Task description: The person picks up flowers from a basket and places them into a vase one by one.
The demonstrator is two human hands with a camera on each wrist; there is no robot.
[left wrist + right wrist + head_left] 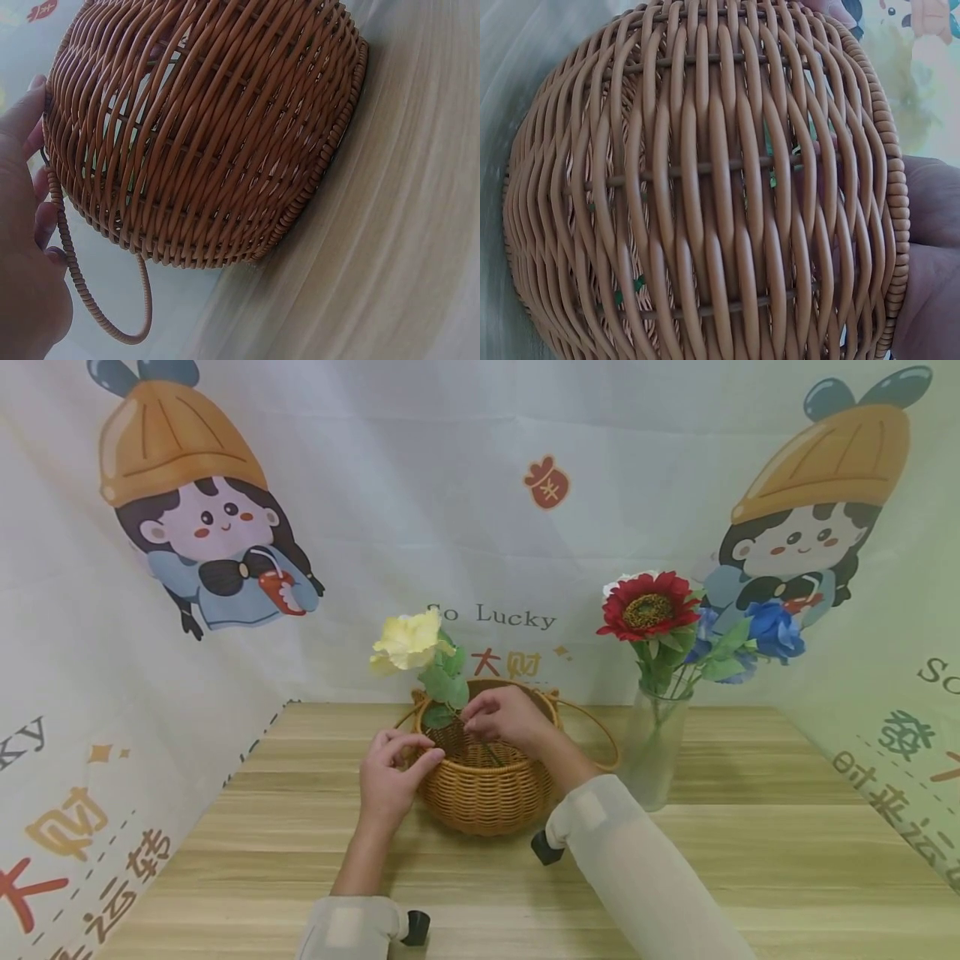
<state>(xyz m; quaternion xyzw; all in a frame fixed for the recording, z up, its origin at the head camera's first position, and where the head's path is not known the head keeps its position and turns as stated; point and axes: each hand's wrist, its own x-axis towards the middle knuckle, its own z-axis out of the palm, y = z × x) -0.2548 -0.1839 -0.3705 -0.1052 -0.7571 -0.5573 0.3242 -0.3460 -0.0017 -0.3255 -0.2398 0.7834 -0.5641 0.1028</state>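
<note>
The wooden table (750,860) runs wide between printed cloth walls (450,485), its back edge meeting the cloth; near the middle of the table, toward that back edge, stands the round wicker basket (487,793), upright on its flat base, one loop handle (600,739) hanging out to its right side; well to the right of the basket, near the back edge, a frosted glass vase (656,752) stands upright, holding a red flower (648,606) and a blue flower (772,628); a yellow flower (408,642) rises from the basket's back left rim, its green stem slanting down into the basket's mouth; the right hand (506,718) hangs over the open mouth, fingers curled and pinching the stem of the yellow flower just under its leaves; the left hand (390,772) sits at the basket's left rim, thumb and fingertips bent and touching the woven edge, the near handle lying against the fingers in the left wrist view; whether it truly grips the rim I cannot tell.
</note>
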